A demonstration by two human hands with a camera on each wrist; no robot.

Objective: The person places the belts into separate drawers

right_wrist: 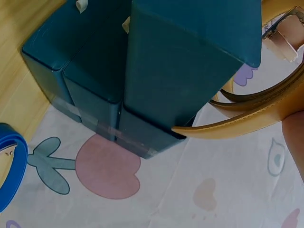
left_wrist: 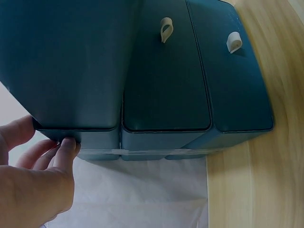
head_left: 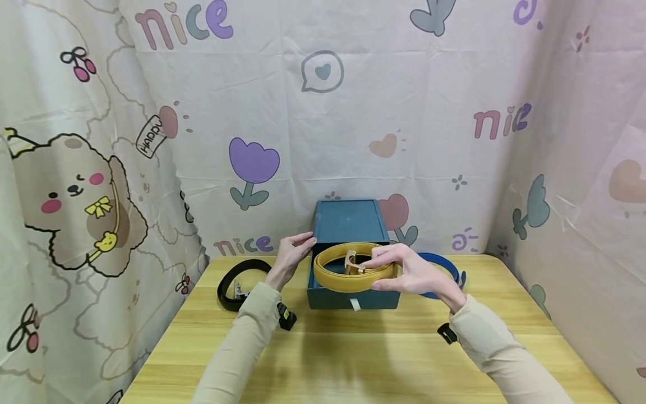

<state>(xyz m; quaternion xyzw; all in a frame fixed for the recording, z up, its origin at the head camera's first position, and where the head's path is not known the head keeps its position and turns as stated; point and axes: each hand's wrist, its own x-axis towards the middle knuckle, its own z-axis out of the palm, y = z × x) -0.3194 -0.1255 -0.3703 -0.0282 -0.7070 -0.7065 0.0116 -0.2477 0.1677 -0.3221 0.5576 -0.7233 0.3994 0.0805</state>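
Observation:
A coiled yellow belt (head_left: 330, 280) with a gold buckle (head_left: 349, 264) is held up by my right hand (head_left: 414, 274), thumb below and fingers by the buckle. It hangs over the pulled-out top drawer (head_left: 328, 299) of a dark teal drawer box (head_left: 348, 217), hiding much of the drawer's inside. My left hand (head_left: 289, 259) holds the box's left upper edge. In the left wrist view the left hand (left_wrist: 45, 180) has thumb and fingers at the casing's corner. The right wrist view shows part of the belt (right_wrist: 251, 118) beside the drawer and the right hand (right_wrist: 295, 137) at the edge.
A coiled black belt (head_left: 225, 292) with a silver buckle lies left of the box on the wooden table (head_left: 348, 359). On the right is a coiled blue belt (head_left: 438, 259). Two lower drawers (left_wrist: 166, 71) are closed. Printed curtains (head_left: 353, 123) stand behind and at both sides.

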